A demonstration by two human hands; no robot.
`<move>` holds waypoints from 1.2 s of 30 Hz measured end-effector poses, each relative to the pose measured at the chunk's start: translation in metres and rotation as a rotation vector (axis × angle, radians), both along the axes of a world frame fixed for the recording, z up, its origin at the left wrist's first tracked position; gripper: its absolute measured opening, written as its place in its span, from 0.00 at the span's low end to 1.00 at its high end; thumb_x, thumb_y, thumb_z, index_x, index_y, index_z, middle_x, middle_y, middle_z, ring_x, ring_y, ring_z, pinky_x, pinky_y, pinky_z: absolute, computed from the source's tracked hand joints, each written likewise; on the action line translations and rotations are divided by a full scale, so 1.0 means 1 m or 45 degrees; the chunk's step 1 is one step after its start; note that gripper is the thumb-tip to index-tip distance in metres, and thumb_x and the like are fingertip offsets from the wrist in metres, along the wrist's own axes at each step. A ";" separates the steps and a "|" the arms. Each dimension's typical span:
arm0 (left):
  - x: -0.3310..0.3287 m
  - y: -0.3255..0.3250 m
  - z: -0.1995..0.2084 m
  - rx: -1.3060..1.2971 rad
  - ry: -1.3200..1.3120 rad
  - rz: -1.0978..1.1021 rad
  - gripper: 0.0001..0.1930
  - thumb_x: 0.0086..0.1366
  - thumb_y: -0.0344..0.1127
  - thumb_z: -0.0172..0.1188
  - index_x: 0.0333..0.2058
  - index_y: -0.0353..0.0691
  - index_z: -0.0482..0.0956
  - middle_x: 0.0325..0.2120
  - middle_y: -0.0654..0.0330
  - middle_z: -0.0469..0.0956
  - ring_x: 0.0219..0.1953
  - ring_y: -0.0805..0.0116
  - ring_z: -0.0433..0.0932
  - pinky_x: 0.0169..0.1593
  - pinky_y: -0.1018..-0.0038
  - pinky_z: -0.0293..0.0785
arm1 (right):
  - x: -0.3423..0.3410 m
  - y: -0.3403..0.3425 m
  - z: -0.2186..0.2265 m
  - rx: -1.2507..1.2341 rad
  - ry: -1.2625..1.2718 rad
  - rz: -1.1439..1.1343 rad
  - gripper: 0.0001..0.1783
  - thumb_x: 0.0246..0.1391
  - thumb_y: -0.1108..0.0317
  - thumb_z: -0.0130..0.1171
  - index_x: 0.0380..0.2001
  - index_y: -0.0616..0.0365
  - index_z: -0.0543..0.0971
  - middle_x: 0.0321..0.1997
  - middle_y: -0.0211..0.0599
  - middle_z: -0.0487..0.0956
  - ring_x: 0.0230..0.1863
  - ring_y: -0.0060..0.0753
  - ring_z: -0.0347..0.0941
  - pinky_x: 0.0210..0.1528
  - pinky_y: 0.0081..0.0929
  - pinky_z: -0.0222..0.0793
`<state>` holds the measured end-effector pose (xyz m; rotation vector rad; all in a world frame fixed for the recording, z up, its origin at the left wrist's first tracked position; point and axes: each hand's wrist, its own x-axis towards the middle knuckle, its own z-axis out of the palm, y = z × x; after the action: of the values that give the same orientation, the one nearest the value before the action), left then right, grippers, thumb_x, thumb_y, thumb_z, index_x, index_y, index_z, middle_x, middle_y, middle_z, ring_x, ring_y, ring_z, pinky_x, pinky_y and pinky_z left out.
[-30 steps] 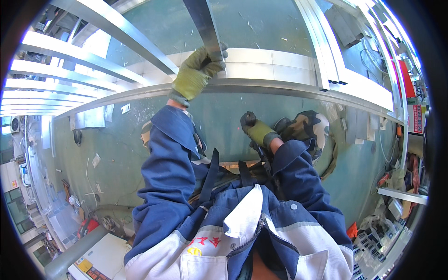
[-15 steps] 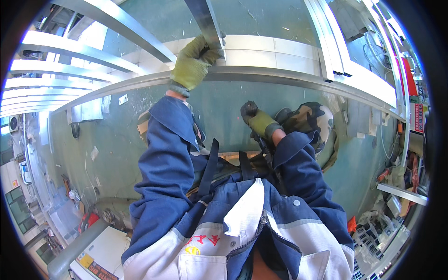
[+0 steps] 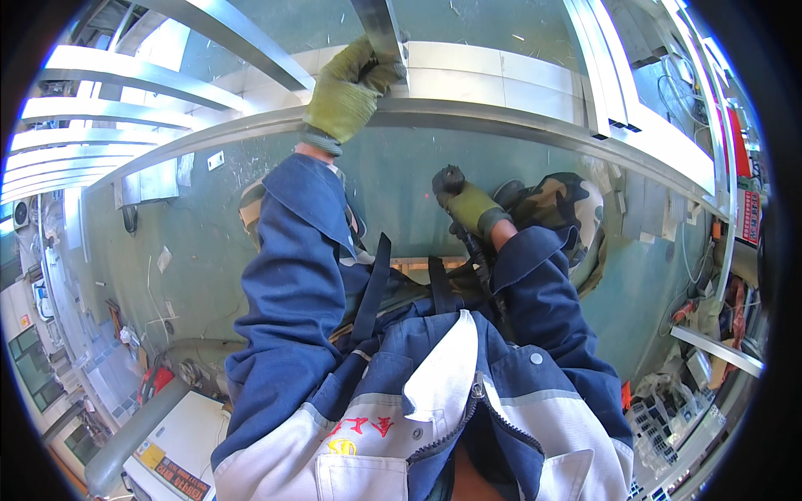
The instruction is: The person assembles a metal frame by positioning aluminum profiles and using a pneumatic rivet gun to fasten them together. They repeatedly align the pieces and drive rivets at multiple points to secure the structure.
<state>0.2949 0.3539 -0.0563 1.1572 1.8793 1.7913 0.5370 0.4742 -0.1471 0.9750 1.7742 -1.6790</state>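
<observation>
My left hand, in an olive-green work glove, is closed around the lower end of an upright-running metal bar, where it meets a long crosswise metal rail. Nearer to me, my right hand, gloved alike, grips a dark torch-like tool with a blunt, rounded head. A black cable trails from it toward my body. The tool stays apart from the rail, and a tiny red dot shows on the floor beside its head. The glove hides the tool's handle.
Several parallel metal bars join the rail at the left. Long bright profiles lie at the right. My camouflage-clad knees are close to the right hand. A white box and a grey cylinder stand lower left; clutter fills the right.
The rail and bars sit slightly higher in the picture, as the view has shifted a little. Both hands keep their grips, and the right hand with its tool is slightly farther from the body.
</observation>
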 end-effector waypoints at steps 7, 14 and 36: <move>0.000 0.000 0.003 -0.003 0.020 0.013 0.19 0.68 0.24 0.66 0.58 0.39 0.79 0.45 0.62 0.86 0.46 0.75 0.82 0.54 0.77 0.79 | -0.001 0.000 0.001 0.051 -0.022 0.020 0.25 0.63 0.53 0.58 0.53 0.63 0.76 0.36 0.39 0.79 0.24 0.38 0.81 0.27 0.34 0.76; 0.004 0.001 0.004 0.046 -0.013 -0.013 0.18 0.70 0.26 0.65 0.57 0.44 0.81 0.46 0.68 0.86 0.45 0.79 0.81 0.50 0.79 0.77 | -0.001 0.002 -0.001 0.060 -0.013 0.060 0.27 0.64 0.53 0.57 0.56 0.64 0.76 0.39 0.43 0.82 0.25 0.38 0.82 0.27 0.35 0.76; 0.005 0.001 0.009 -0.014 -0.005 -0.012 0.20 0.70 0.28 0.66 0.60 0.42 0.79 0.48 0.64 0.85 0.49 0.74 0.82 0.57 0.77 0.78 | -0.001 0.000 0.000 0.063 -0.024 0.041 0.27 0.64 0.53 0.57 0.56 0.63 0.76 0.38 0.39 0.81 0.25 0.37 0.81 0.28 0.34 0.77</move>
<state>0.3000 0.3544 -0.0477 1.1557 1.8760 1.7746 0.5357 0.4742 -0.1475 0.9748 1.8180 -1.6080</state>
